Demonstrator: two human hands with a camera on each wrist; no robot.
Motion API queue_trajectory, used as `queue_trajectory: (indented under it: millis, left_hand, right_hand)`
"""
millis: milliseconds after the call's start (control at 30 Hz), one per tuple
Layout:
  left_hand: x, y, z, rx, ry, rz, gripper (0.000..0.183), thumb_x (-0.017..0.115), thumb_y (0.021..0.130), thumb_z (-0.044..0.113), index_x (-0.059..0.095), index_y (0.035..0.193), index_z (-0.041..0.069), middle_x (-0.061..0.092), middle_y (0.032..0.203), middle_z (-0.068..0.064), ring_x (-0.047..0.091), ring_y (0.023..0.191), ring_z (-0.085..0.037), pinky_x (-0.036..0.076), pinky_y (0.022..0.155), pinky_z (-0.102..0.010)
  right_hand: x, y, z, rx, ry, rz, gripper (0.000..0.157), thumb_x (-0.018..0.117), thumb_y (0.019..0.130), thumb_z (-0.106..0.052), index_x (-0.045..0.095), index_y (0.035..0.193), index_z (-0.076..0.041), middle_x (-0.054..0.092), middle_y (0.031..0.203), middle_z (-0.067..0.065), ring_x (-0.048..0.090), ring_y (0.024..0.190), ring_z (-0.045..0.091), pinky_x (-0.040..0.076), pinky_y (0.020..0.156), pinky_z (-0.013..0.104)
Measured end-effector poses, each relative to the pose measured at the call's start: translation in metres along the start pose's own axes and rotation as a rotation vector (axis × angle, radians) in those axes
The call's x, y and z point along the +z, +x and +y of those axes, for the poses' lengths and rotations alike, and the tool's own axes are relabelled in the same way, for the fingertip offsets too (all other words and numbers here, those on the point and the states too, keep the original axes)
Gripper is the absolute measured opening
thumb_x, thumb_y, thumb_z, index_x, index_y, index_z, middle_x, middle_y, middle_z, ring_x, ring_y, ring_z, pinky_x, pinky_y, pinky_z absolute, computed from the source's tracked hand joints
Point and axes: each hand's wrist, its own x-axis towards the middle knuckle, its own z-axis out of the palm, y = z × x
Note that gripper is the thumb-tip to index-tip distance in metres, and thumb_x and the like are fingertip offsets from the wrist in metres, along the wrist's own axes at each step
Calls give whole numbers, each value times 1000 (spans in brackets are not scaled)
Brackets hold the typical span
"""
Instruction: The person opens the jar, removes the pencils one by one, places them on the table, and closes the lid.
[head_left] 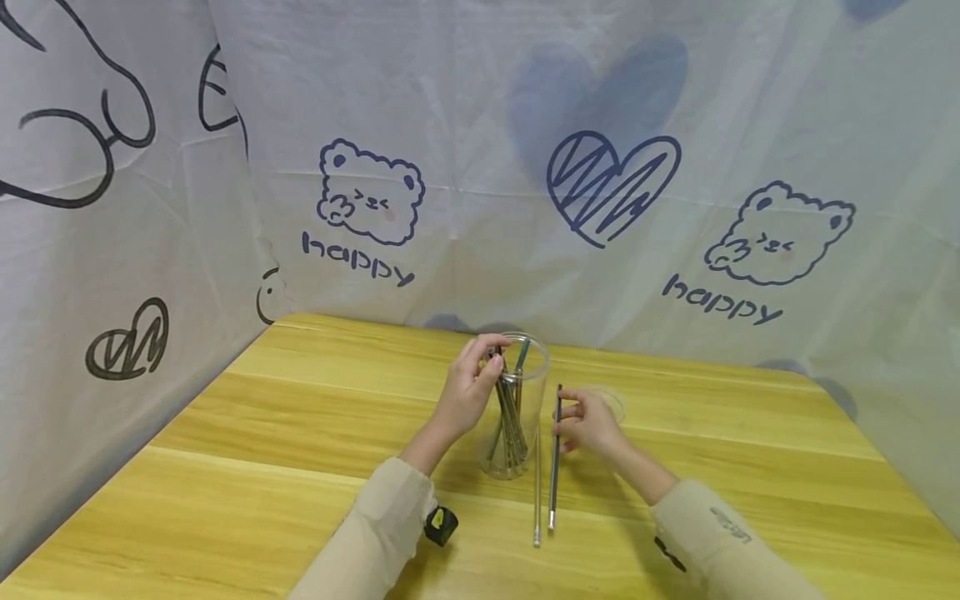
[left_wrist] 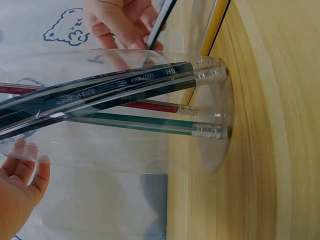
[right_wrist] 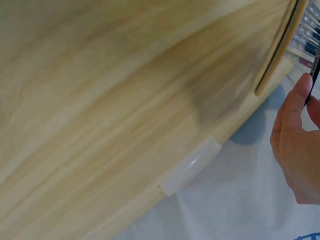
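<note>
A tall clear plastic cup point(head_left: 536, 408) stands on the table with several pencils point(left_wrist: 145, 80) leaning inside it. Most are dark and striped; one green and one dark red pencil point(left_wrist: 155, 106) show too, metal ends down. My left hand point(head_left: 467, 392) holds the cup at the left of its rim, fingertips point(left_wrist: 42, 167) against the wall in the left wrist view. To the cup's right, my right hand point(head_left: 588, 423) pinches a dark pencil point(head_left: 555, 483) between thumb and fingers, its metal end toward me. Another striped pencil point(head_left: 537, 500) lies between that pencil and the cup.
A round clear lid point(head_left: 617, 404) lies behind my right hand; its edge shows in the right wrist view. The wood-grain table point(head_left: 262, 467) backs onto a white cloth point(head_left: 465, 100) printed with hearts and bears. A black wrist device point(head_left: 441, 525) hangs by my left sleeve.
</note>
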Motion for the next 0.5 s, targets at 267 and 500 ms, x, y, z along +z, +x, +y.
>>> queue_trajectory:
  millis: [267, 500]
  left_hand:
    - [0, 0, 0, 5, -5, 4, 28, 39, 88, 9, 51, 108, -7, 49, 92, -24, 43, 77, -22, 37, 59, -26]
    - [-1, 0, -1, 16, -9, 3, 30, 39, 87, 9, 50, 108, -10, 49, 93, -22, 43, 78, -22, 37, 59, -27]
  right_hand:
    - [7, 0, 4, 76, -52, 10, 56, 54, 75, 19, 34, 127, 12, 51, 99, 32, 56, 53, 17, 51, 52, 34]
    - [13, 3, 8, 107, -106, 26, 59, 57, 71, 20, 37, 125, 12, 55, 95, 27, 56, 55, 18, 50, 50, 33]
